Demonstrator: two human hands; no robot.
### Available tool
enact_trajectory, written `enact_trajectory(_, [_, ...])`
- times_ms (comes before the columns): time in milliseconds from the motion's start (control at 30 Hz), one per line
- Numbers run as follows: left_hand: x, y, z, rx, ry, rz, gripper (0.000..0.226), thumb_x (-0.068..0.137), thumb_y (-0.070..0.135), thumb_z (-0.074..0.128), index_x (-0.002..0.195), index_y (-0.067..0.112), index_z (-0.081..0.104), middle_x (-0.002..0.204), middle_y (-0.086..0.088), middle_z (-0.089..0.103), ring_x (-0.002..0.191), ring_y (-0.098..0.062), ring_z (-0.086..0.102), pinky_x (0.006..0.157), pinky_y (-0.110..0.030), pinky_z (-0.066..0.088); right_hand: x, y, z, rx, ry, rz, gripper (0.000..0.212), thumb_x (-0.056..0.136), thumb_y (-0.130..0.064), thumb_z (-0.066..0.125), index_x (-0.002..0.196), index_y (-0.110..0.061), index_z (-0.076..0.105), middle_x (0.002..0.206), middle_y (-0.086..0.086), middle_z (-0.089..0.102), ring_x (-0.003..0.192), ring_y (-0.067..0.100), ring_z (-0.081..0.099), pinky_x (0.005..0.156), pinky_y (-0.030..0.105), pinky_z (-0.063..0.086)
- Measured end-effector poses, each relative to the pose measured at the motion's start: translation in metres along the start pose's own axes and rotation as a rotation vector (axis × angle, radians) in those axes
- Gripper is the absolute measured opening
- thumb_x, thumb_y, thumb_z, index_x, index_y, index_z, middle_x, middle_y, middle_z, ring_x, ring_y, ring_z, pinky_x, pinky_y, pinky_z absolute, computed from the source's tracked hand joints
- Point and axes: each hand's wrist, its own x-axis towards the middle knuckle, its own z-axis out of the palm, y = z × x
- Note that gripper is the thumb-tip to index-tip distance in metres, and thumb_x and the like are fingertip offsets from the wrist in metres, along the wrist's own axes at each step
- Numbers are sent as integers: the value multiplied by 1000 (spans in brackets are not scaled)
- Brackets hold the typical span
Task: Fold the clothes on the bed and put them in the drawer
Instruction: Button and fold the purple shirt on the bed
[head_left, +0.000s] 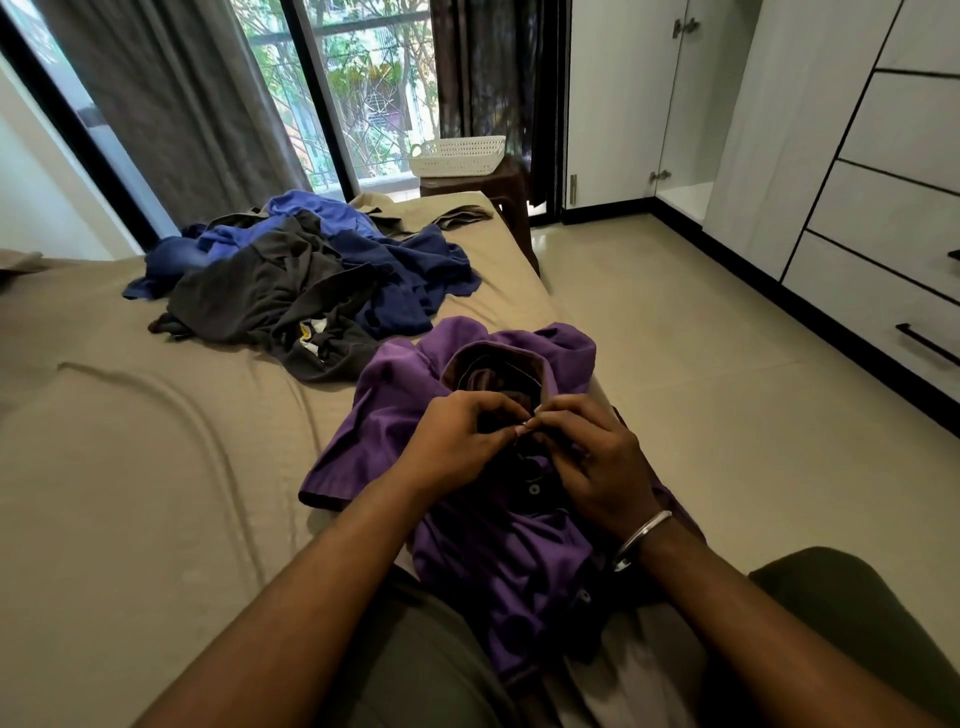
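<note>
Purple polo shirt (498, 540) lies across our lap at the bed (130, 467) edge. Left hand (457, 441) and right hand (597, 457) pinch its placket, buttoning, we judge. Next: lay flat, fold; unfolded pile (301, 280) waits.

Both forearms are bare to the bottom edge of the view — no sleeves show anywhere along them. The left hand (457, 441) wears nothing on its wrist or fingers. The right hand (597, 457) has a slim, plain silver bangle (641, 538) sitting loosely round its wrist — smooth metal, catching the light. The legs are clad in dull olive-green trousers (841, 613), one knee rounded at lower right.
</note>
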Motion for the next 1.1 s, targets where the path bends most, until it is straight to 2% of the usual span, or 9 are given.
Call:
enact_trajectory(67, [0, -1, -1, -32, -15, -29, 21, 90, 26, 70, 110, 27, 74, 115, 11, 69, 114, -3, 60, 96, -24, 52, 0, 0, 0, -4, -3, -5, 22, 92, -19, 59, 101, -6, 73, 104, 7, 68, 96, 16, 64, 86, 22, 53])
enact_trajectory(167, [0, -1, 0, -55, -53, -44, 20, 90, 24, 68, 109, 28, 73, 113, 12, 70, 111, -3, 61, 96, -26, 52, -1, 1, 0, -6, -11, -17, 22, 91, -20, 61, 102, -7, 74, 102, 6, 70, 94, 18, 66, 83, 28, 56])
enact_trajectory(333, [0, -3, 0, -196, -47, -125, 12, 87, 17, 73, 97, 22, 69, 96, 6, 75, 96, -3, 69, 94, -32, 55, -2, 4, 0, 72, -1, 50, 18, 87, -14, 68, 101, -6, 76, 101, 6, 70, 93, 13, 66, 84, 20, 54])
enact_trajectory(467, [1, -4, 1, -222, -71, -123, 14, 86, 14, 73, 98, 20, 67, 97, 5, 75, 97, -3, 69, 96, -34, 54, -3, 4, 2, 58, -11, 65, 20, 89, -15, 62, 102, -5, 74, 102, 7, 69, 96, 8, 62, 87, 11, 48])
enact_trajectory(567, [0, -4, 0, -283, -101, -139, 16, 86, 16, 73, 100, 18, 68, 98, 1, 75, 98, -8, 70, 97, -37, 54, -4, 6, 2, 19, -7, 53, 19, 90, -13, 63, 103, -5, 73, 102, 8, 68, 95, 11, 63, 88, 11, 48])
enact_trajectory(667, [-2, -3, 0, -313, -111, -133, 32, 75, 28, 83, 101, 17, 69, 98, 1, 76, 98, -10, 71, 93, -33, 55, -5, 4, 2, -25, -21, 28, 25, 92, -21, 57, 105, -5, 72, 103, 8, 67, 95, 15, 64, 86, 17, 51])
enact_trajectory(767, [-2, -2, 2, -229, -40, -104, 27, 74, 25, 84, 96, 18, 69, 93, 3, 75, 93, -5, 70, 89, -28, 57, -5, 4, 4, -32, -38, 18, 26, 93, -22, 56, 107, -5, 71, 104, 8, 67, 94, 17, 64, 84, 22, 53])
enact_trajectory(900, [-1, 1, 2, -218, -45, -105, 17, 84, 17, 76, 98, 18, 68, 92, 3, 75, 92, -4, 70, 89, -28, 57, -4, 6, 4, 10, -38, 36, 19, 92, -13, 63, 107, -5, 71, 104, 7, 67, 94, 14, 64, 85, 16, 50])
enact_trajectory(1100, [0, -1, 3, -264, -70, -142, 16, 88, 11, 70, 98, 18, 60, 96, 1, 75, 93, -6, 71, 87, -27, 56, -2, 5, 1, 119, -31, 101, 16, 86, -4, 72, 103, -4, 73, 101, 3, 68, 95, 3, 64, 83, 12, 49])
